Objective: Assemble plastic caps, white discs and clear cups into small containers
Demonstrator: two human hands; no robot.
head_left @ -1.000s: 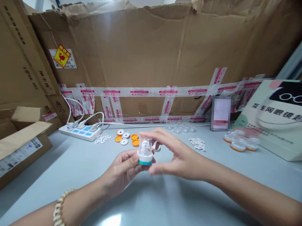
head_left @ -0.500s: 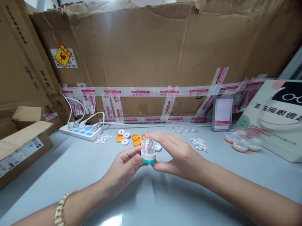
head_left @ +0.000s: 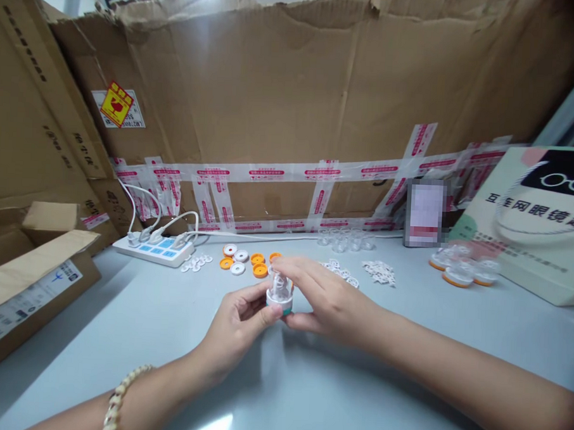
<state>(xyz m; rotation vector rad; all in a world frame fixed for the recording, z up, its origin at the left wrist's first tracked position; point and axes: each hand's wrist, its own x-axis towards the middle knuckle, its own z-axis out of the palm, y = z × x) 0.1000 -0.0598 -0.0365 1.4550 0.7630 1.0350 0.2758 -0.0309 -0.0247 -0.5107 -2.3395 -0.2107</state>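
Observation:
Between my two hands is a small clear-domed case [head_left: 280,292] with a white collar, a teal base and a white part inside. My left hand [head_left: 239,327] grips the base from the left, its thumb at the front of the rim. The fingers of my right hand [head_left: 328,299] arch over the top of the dome, while its thumb is beside the base at the lower right. Both hands are closed on the case, just above the table. Behind it lie round orange and white caps [head_left: 259,270], partly hidden by my fingers.
A power strip [head_left: 155,250] with plugs stands left, beside small white discs [head_left: 197,263]. Clear cups [head_left: 345,240], white pieces [head_left: 378,273] and orange-based domed cases [head_left: 458,276] lie right. A phone [head_left: 426,215], paper bag [head_left: 518,250] and cardboard box [head_left: 41,280] flank the table.
The case has shifted slightly down and left. My right fingers have lowered over the dome, and my left thumb has slid across the base's front. White parts behind my right hand now show.

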